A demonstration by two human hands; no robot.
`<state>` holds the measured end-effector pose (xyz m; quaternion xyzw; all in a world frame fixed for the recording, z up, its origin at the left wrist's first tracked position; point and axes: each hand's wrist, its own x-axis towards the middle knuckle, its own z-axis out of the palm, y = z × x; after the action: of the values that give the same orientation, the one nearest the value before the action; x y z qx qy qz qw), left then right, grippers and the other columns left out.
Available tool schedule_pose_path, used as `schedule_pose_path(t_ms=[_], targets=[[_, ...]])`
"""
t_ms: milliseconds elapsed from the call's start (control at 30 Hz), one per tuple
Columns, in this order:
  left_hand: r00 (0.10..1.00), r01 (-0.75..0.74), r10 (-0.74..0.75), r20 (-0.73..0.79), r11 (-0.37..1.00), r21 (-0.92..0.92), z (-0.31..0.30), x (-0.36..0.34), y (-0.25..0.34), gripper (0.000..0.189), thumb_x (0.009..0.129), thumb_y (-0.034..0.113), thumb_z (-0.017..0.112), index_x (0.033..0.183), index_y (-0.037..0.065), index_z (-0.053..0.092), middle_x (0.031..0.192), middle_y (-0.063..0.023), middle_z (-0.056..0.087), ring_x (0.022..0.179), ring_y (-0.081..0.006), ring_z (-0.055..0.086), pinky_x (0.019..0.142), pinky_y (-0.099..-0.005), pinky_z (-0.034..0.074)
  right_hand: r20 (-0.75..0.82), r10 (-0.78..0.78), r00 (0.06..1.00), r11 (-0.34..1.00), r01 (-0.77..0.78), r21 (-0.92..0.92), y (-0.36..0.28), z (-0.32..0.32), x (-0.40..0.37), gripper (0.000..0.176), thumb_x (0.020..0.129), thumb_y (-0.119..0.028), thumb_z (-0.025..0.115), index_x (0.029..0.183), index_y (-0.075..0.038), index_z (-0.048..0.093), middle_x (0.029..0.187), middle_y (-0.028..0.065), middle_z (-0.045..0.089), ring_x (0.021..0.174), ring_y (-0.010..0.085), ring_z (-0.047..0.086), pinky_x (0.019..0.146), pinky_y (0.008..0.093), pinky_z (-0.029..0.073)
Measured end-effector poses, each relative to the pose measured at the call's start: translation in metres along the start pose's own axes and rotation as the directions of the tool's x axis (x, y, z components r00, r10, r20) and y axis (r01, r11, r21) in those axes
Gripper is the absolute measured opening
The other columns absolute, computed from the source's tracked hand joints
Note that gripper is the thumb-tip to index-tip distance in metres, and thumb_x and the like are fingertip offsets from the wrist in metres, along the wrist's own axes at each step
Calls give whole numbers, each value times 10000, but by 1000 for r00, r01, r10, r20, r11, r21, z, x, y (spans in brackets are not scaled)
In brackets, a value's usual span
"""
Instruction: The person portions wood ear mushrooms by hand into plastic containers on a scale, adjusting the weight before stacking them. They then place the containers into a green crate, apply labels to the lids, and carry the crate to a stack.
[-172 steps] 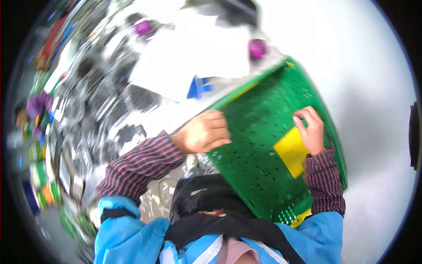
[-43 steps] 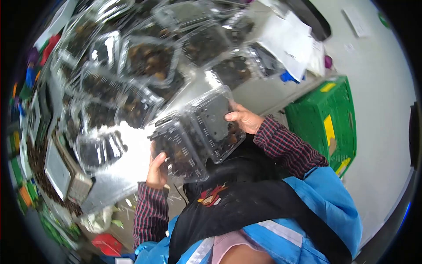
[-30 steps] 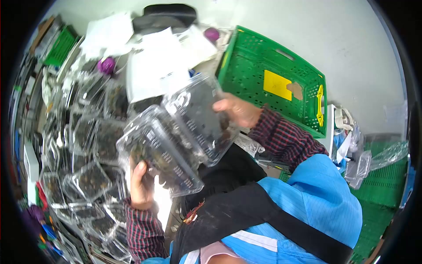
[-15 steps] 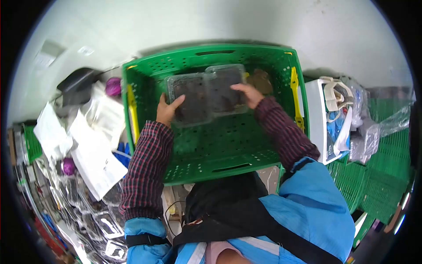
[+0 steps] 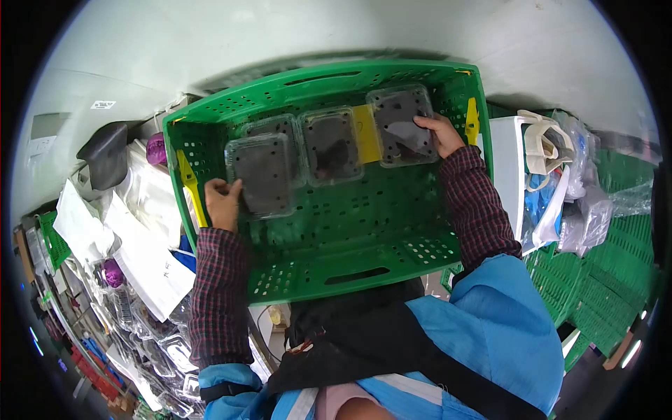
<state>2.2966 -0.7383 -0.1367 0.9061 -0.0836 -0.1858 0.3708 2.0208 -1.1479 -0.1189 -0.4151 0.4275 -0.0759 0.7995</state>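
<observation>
Inside a green perforated plastic crate (image 5: 350,281), several clear plastic punnets with dark bottoms lie in view. My left hand (image 5: 222,203) has its fingers curled at the left edge of the nearest punnet (image 5: 262,175), which partly covers another punnet (image 5: 271,126) behind it. At the crate's right side, my right hand (image 5: 442,136) grips the right edge of a tilted punnet (image 5: 402,126), thumb on top. Between the two hands sits a middle punnet (image 5: 331,145). A yellow card (image 5: 366,133) shows between this one and the right punnet.
Yellow handles (image 5: 190,187) are on the crate's short sides. To the left lie white papers (image 5: 150,259) and a heap of clear plastic containers (image 5: 157,350). On the right, a white box (image 5: 507,182) holds bags, near stacked green crates (image 5: 602,280). A pale wall (image 5: 280,28) rises behind.
My hands have moved apart, with one punnet now farther left and the other farther right. Two more punnets and the yellow card now show between and behind them.
</observation>
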Motion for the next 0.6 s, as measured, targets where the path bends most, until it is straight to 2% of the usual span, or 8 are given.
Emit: schedule_pose_path(t_ms=[167, 233, 300, 433, 500, 533, 567, 600], targets=[[989, -100, 101, -113, 995, 8, -10, -12, 12, 404, 777, 125, 745, 1087, 19, 508, 888, -95, 589, 789, -179, 571, 709, -323, 467, -6, -2, 1000, 1000, 2, 12, 35, 0, 7, 514, 813, -102, 699, 1266, 47, 506, 1160, 118, 617, 1064, 227, 588, 943, 362, 460], [996, -72, 70, -47, 997, -33, -9, -17, 8, 546, 748, 159, 780, 1194, 31, 492, 1036, -140, 568, 941, -245, 570, 821, -360, 464, 33, -42, 999, 999, 41, 36, 61, 9, 16, 550, 808, -116, 713, 1290, 38, 497, 1174, 124, 609, 1071, 215, 579, 938, 340, 454], [900, -432, 435, 24, 884, 178, -1, -37, 29, 789, 683, 199, 830, 1351, 82, 427, 1324, -207, 428, 1201, -366, 443, 977, -412, 399, 3, -51, 999, 998, 51, -41, 71, 22, 18, 500, 848, -191, 689, 1259, 46, 530, 1177, 125, 606, 1075, 203, 567, 935, 334, 443], [891, -435, 358, 278, 849, 300, 6, -73, 59, 999, 594, 219, 870, 1445, 185, 348, 1511, -221, 173, 1370, -438, 200, 1080, -501, 279, -71, -222, 973, 907, 179, -380, 77, 51, 21, 463, 893, -300, 635, 1213, 29, 576, 1122, 149, 627, 1063, 254, 578, 957, 358, 426], [833, -552, 448, 325, 631, 546, 12, -80, 58, 1026, 547, 209, 880, 1436, 254, 370, 1537, -222, 124, 1397, -449, 138, 1068, -599, 242, -50, -470, 881, 531, 237, -814, 79, 41, 37, 469, 920, -400, 574, 1154, 5, 616, 1149, 180, 605, 1088, 336, 553, 976, 415, 406], [773, -633, 508, 381, 571, 523, 16, -82, 54, 999, 535, 190, 874, 1411, 292, 406, 1549, -156, 145, 1414, -420, 119, 1058, -672, 186, 91, -516, 852, 555, 413, -722, 70, 27, 45, 463, 880, -400, 621, 1180, -47, 603, 1278, 182, 508, 1149, 384, 491, 979, 461, 403], [773, -632, 507, 381, 571, 524, 17, -83, 55, 999, 535, 190, 874, 1411, 292, 406, 1548, -156, 145, 1414, -420, 119, 1058, -672, 186, 92, -515, 852, 555, 414, -722, 65, 15, 49, 463, 880, -400, 621, 1180, -47, 603, 1278, 182, 508, 1149, 384, 491, 979, 461, 403], [699, -714, 519, 492, 486, 504, 18, -82, 57, 976, 533, 188, 871, 1394, 298, 425, 1551, -116, 156, 1415, -413, 124, 1062, -677, 176, 58, -583, 810, 245, 244, -938, 60, 7, 52, 484, 844, -377, 656, 1216, -79, 575, 1325, 160, 459, 1167, 382, 470, 968, 473, 413]])
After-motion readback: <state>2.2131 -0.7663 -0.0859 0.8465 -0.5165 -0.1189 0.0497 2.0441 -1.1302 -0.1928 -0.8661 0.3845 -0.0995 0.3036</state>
